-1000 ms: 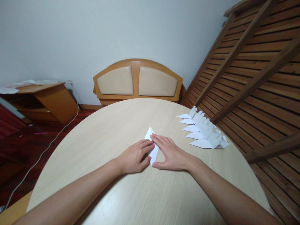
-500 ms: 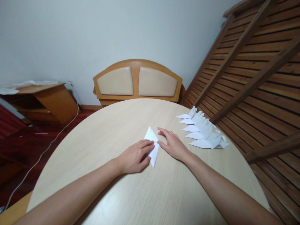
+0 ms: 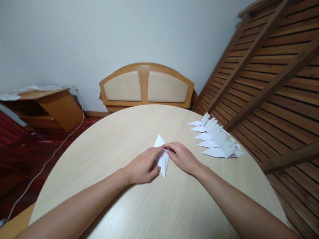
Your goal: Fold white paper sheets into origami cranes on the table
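Down near the front, two bare arms reach in over a round, pale table (image 3: 139, 212). The left hand (image 3: 144, 166) lies on the left side of a small white folded paper (image 3: 163, 164). Its fingers are long and loose, not curled into a fist, and its thumb sits apart from them, by the low end of the paper. The right hand (image 3: 184, 157) is at the right side of the same paper. Its fingers are bent, with the thumb tucked under them, and I cannot tell if they pinch the paper or just touch it. The tips of both hands come very close together over the paper. The folded paper is flat on the middle of the table, thin like a kite, with one point toward the front and one point toward the back. Off to the right, well apart from the hands, a row of white paper shapes (image 3: 210, 143) sits near the table's edge. They are packed close, and their sharp ends point left. Past the table on the left, a white cord (image 3: 53, 153) runs over the dark red floor (image 3: 87, 123), by a brown wooden desk (image 3: 58, 109) with a white sheet (image 3: 32, 88) on top. Big brown wooden slats (image 3: 279, 79) lean on the right. Behind the table is a wooden headboard (image 3: 144, 69) with two cream cushions (image 3: 122, 87), and behind that is a pale blue wall (image 3: 149, 30).
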Tool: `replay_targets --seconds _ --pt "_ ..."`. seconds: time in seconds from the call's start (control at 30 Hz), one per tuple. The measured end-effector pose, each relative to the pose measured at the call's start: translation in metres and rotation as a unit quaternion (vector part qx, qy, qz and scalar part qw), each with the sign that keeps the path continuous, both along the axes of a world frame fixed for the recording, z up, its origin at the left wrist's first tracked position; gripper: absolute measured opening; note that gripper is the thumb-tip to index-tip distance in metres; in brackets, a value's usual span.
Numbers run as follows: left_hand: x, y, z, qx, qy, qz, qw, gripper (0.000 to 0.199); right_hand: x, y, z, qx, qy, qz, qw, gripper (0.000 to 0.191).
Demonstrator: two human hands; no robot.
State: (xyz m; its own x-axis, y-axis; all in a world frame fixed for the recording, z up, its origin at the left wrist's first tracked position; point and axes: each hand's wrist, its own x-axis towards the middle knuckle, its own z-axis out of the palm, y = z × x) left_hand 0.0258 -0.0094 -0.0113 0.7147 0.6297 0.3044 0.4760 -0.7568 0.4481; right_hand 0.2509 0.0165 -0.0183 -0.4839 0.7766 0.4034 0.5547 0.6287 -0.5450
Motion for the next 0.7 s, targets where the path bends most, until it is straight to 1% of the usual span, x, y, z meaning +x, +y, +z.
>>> replay_targets --seconds 0.13,0.23,0.3,0.4,0.47,0.63,0.7 --pt "0.001 -0.001 0.003 0.024 0.042 -0.004 0.999 0.051 0.0 0.006 -0.003 -0.023 0.019 -0.039 0.999 0.024" --pt "0.002 -0.001 0.005 0.032 0.061 0.002 0.998 0.047 -0.001 0.006 0.001 -0.015 -0.008 -0.05 0.999 0.018" --pt "0.002 -0.001 0.005 0.037 0.074 0.005 0.997 0.048 0.001 0.005 0.006 0.012 -0.047 -0.033 0.998 0.016" --pt "0.001 -0.001 0.004 0.041 0.088 0.008 0.995 0.049 0.006 0.002 0.011 0.053 -0.118 0.0 0.992 0.021" --pt "0.001 -0.001 0.004 0.042 0.086 0.007 0.995 0.048 0.01 0.0 0.013 0.073 -0.156 0.011 0.985 0.023" --pt "0.001 -0.001 0.003 0.039 0.085 0.002 0.996 0.05 0.015 -0.001 0.016 0.095 -0.21 0.033 0.973 0.032" --pt "0.001 -0.001 0.003 0.038 0.087 0.004 0.995 0.05 0.015 -0.001 0.017 0.094 -0.218 0.033 0.971 0.033"
